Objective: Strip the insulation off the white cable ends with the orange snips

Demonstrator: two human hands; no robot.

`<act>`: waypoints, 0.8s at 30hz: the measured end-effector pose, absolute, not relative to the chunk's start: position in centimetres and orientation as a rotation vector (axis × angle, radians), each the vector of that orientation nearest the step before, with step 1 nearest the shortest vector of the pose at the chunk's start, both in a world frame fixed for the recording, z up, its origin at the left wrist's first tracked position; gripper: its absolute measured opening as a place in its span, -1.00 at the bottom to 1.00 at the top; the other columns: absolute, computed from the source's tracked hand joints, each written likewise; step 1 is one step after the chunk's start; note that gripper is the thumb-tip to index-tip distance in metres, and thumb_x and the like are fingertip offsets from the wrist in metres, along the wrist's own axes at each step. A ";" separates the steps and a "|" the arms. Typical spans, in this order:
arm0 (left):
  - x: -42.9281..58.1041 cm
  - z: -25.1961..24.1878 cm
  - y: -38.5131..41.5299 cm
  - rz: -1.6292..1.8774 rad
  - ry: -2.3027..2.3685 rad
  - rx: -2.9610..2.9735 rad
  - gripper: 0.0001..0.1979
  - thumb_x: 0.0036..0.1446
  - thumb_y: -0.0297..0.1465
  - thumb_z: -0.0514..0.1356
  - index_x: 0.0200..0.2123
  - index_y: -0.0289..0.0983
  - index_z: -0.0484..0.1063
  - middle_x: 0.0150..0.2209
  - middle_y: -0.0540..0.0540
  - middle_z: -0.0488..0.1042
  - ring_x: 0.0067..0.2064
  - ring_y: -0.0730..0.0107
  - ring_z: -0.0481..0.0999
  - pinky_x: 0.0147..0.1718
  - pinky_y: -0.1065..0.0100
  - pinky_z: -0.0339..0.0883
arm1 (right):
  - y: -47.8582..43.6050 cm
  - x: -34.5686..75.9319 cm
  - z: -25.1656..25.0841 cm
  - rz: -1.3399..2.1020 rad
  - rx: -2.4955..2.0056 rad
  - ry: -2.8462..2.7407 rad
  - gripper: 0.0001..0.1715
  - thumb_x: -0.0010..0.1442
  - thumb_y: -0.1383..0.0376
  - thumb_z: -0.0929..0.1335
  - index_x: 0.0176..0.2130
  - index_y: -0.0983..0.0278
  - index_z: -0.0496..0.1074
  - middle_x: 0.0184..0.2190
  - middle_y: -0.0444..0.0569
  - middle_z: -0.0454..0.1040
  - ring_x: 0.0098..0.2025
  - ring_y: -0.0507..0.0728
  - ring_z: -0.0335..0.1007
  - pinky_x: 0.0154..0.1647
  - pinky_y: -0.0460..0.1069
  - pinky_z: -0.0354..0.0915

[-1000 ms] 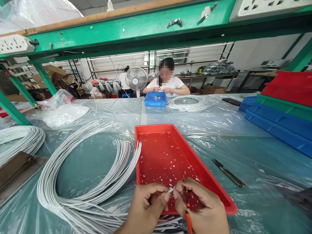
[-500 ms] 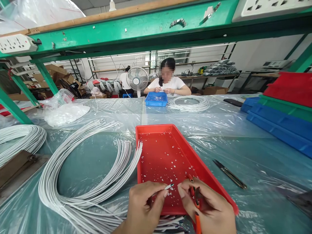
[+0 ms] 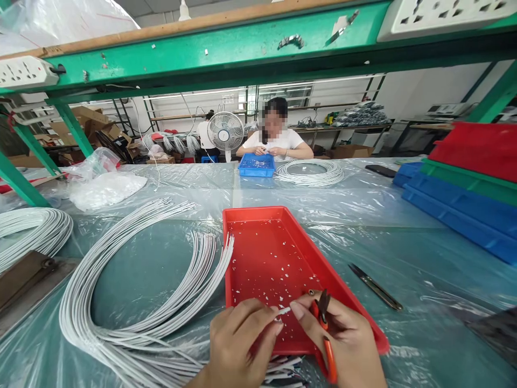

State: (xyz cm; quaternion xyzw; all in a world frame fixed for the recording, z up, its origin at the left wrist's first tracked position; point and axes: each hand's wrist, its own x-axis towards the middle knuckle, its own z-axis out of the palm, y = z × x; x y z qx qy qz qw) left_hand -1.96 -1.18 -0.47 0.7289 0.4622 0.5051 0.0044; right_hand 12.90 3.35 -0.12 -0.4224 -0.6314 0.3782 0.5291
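My left hand (image 3: pixel 242 342) is closed, pinching a white cable end (image 3: pixel 284 311) between thumb and forefinger. Close against the cable's tip are the thumb and forefinger of my right hand (image 3: pixel 347 337). That hand also has orange-handled wire cutters (image 3: pixel 330 360) tucked in its palm, dark jaws pointing up and away. Both hands are over the near end of a red tray (image 3: pixel 258 213), which has small white scraps scattered on its floor. A large coil of white cables (image 3: pixel 78 307) lies to the left, its lower ends running beneath my left hand.
Thread snips (image 3: pixel 375 286) lie right of the tray. Stacked bins (image 3: pixel 464 199) stand at the far right. Across the table, a person works by a blue tray (image 3: pixel 257 171) and a cable coil (image 3: pixel 311 173). A green shelf beam (image 3: pixel 177 48) spans overhead.
My right thumb and forefinger have moved left to the cable's tip. The cutters have turned more upright in my right hand. The whole view has shifted slightly.
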 end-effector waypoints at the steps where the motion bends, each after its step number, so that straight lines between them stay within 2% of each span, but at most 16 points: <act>1: -1.9 -0.7 -1.3 1.557 1.392 2.325 -0.83 0.00 -0.59 0.19 -0.27 -0.35 0.47 -0.40 -0.19 0.57 -0.40 0.31 0.55 -0.41 0.42 0.35 | 3.5 13.1 -0.3 0.909 -1.013 -1.494 -0.87 -0.05 0.30 0.40 -0.57 0.28 0.41 -0.66 -0.14 0.35 -0.61 0.02 0.26 -0.63 -0.15 0.25; 4: -1.1 -1.4 -1.5 1.336 1.232 2.220 -0.84 0.08 -0.52 0.12 -0.31 -0.37 0.50 -0.47 -0.18 0.57 -0.49 0.33 0.53 -0.48 0.42 0.33 | 3.7 13.2 -0.5 0.934 -1.019 -1.445 -0.87 -0.03 0.28 0.39 -0.55 0.28 0.42 -0.67 -0.15 0.33 -0.63 0.02 0.25 -0.64 -0.15 0.25; 6: -0.6 -1.6 -1.4 1.240 1.203 1.873 -0.74 0.16 -0.41 0.04 -0.30 -0.37 0.52 -0.49 -0.17 0.55 -0.50 0.33 0.52 -0.50 0.41 0.33 | 3.4 13.0 -0.4 0.957 -1.015 -1.422 -0.88 -0.05 0.29 0.40 -0.55 0.28 0.42 -0.66 -0.16 0.34 -0.63 0.02 0.24 -0.65 -0.15 0.24; 8: -0.3 -1.4 -1.2 1.241 1.155 1.446 -0.67 0.20 -0.30 0.00 -0.22 -0.36 0.50 -0.50 -0.14 0.54 -0.48 0.34 0.50 -0.46 0.39 0.35 | 3.0 12.6 -0.2 0.982 -1.011 -1.380 -0.89 -0.08 0.31 0.42 -0.56 0.28 0.42 -0.66 -0.17 0.33 -0.63 0.00 0.23 -0.63 -0.16 0.22; 11: -0.3 -0.9 -0.8 1.292 1.029 0.990 -0.62 0.16 -0.22 0.07 -0.08 -0.37 0.42 -0.53 -0.09 0.51 -0.48 0.39 0.47 -0.39 0.37 0.35 | 2.5 12.1 -0.1 1.094 -1.009 -1.277 -0.89 -0.13 0.33 0.44 -0.58 0.27 0.41 -0.68 -0.21 0.31 -0.63 -0.03 0.18 -0.60 -0.17 0.18; 13: -0.5 -0.6 -0.6 1.356 0.945 0.826 -0.64 0.12 -0.24 0.14 -0.12 -0.38 0.45 -0.57 -0.06 0.49 -0.51 0.45 0.44 -0.41 0.42 0.31 | 2.3 11.8 -0.2 1.247 -0.980 -1.241 -0.87 -0.17 0.34 0.46 -0.59 0.27 0.41 -0.69 -0.22 0.30 -0.63 -0.04 0.15 -0.60 -0.18 0.16; 16: -0.7 -0.4 -0.3 1.450 0.825 0.662 -0.76 0.03 -0.29 0.25 -0.31 -0.36 0.52 -0.56 -0.03 0.46 -0.50 0.53 0.40 -0.44 0.50 0.26 | 2.3 11.2 -0.5 1.448 -0.920 -1.173 -0.83 -0.19 0.32 0.47 -0.63 0.27 0.40 -0.71 -0.23 0.26 -0.63 -0.05 0.08 -0.59 -0.18 0.13; 19: -1.0 -0.2 -0.1 1.458 0.772 0.603 -0.82 0.02 -0.33 0.26 -0.42 -0.37 0.51 -0.55 -0.01 0.42 -0.54 0.59 0.37 -0.48 0.53 0.22 | 2.1 10.7 -0.8 1.573 -0.890 -1.131 -0.80 -0.19 0.30 0.48 -0.66 0.27 0.39 -0.72 -0.25 0.19 -0.64 -0.06 -0.01 -0.56 -0.18 0.12; 24: -1.7 0.6 0.0 1.478 0.832 0.630 -0.80 0.10 -0.34 0.18 -0.46 -0.36 0.42 -0.59 0.02 0.38 -0.61 0.62 0.32 -0.57 0.55 0.16 | 1.4 10.4 -1.6 1.384 -0.950 -1.310 -0.83 -0.14 0.29 0.45 -0.61 0.27 0.39 -0.65 -0.21 0.29 -0.58 -0.04 0.11 -0.55 -0.18 0.10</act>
